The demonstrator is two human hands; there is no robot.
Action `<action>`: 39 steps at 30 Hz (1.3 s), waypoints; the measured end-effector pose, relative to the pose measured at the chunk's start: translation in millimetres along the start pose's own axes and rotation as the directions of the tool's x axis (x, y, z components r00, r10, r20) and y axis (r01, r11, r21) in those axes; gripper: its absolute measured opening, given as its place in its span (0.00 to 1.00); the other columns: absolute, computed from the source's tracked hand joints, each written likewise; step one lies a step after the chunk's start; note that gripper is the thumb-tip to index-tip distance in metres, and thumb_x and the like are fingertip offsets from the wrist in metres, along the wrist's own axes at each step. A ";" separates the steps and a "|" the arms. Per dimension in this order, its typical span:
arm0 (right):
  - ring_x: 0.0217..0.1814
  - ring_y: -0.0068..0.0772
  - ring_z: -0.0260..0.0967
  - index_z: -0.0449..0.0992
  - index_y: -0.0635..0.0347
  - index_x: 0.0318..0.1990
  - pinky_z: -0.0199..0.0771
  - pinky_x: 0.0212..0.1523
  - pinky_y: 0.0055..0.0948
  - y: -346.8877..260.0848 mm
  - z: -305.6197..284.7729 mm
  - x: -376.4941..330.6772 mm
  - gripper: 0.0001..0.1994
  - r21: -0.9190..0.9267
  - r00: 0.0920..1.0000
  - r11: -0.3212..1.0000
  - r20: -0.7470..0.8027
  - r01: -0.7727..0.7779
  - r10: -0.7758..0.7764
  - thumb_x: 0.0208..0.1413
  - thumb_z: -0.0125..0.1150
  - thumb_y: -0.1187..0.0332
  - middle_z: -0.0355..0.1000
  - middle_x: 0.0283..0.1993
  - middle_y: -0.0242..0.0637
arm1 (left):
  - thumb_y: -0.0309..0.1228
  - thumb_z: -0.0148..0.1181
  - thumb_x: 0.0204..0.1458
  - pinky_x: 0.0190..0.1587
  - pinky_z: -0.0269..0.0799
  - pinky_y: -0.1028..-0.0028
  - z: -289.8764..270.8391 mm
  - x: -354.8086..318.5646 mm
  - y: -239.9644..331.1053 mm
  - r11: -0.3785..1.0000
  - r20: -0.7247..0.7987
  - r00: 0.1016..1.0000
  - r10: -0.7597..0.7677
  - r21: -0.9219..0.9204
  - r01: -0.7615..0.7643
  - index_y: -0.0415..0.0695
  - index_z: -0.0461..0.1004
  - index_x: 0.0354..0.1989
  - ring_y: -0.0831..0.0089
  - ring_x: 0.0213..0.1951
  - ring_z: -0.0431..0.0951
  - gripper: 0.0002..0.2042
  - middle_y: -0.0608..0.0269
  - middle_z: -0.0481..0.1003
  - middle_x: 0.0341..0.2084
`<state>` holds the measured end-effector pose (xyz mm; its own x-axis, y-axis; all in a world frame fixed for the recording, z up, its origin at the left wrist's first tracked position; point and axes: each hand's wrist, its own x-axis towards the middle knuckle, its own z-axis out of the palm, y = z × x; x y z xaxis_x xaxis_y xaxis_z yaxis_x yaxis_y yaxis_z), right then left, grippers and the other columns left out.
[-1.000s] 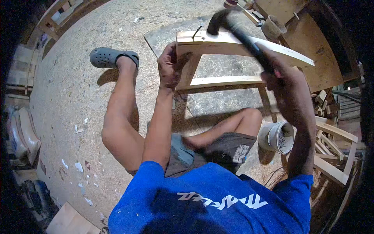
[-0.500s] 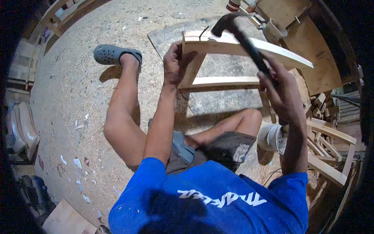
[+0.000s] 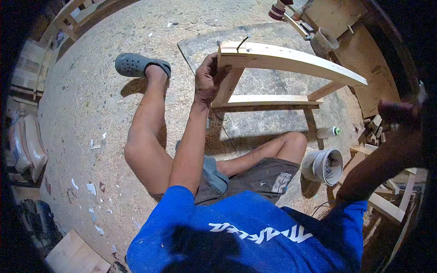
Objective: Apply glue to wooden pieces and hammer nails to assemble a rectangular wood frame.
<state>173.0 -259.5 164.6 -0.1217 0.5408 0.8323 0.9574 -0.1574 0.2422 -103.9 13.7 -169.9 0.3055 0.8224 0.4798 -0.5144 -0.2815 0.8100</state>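
Your right hand (image 3: 395, 111) is raised at the picture's edge, blurred; I cannot tell its grip. Your left hand (image 3: 207, 82) clasps the wooden frame (image 3: 291, 59) on the floor. Steady it; strike the slanting nail (image 3: 242, 42) squarely.

Sitting on the sawdust-covered floor (image 3: 91, 91), curved pale wooden frame (image 3: 291, 59) right ahead. Left hand (image 3: 207, 79) clamped on its near-left corner, thin nail (image 3: 242, 42) sticking up from the top just right of it. Right hand (image 3: 396, 111) way off right, blurred, well apart from the frame. White plastic bucket (image 3: 324, 166) beside the right knee, small white bottle (image 3: 327, 132) just behind it.
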 end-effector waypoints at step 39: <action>0.29 0.27 0.68 0.65 0.58 0.67 0.70 0.29 0.29 -145.5 74.0 -8.9 0.21 0.666 0.888 0.591 0.388 -0.456 0.247 0.68 0.53 0.71 0.73 0.32 0.36 | 0.25 0.64 0.59 0.55 0.73 0.71 4.9 -3.4 0.6 1.000 -0.015 1.000 -0.006 -0.019 0.006 0.38 0.71 0.58 0.73 0.51 0.78 0.18 0.61 0.79 0.50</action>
<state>54.2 -180.3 85.0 0.2305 0.7620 0.6052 0.7956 0.2106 -0.5681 -101.3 8.3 -169.3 0.2969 0.8312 0.4700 -0.5277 -0.2674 0.8062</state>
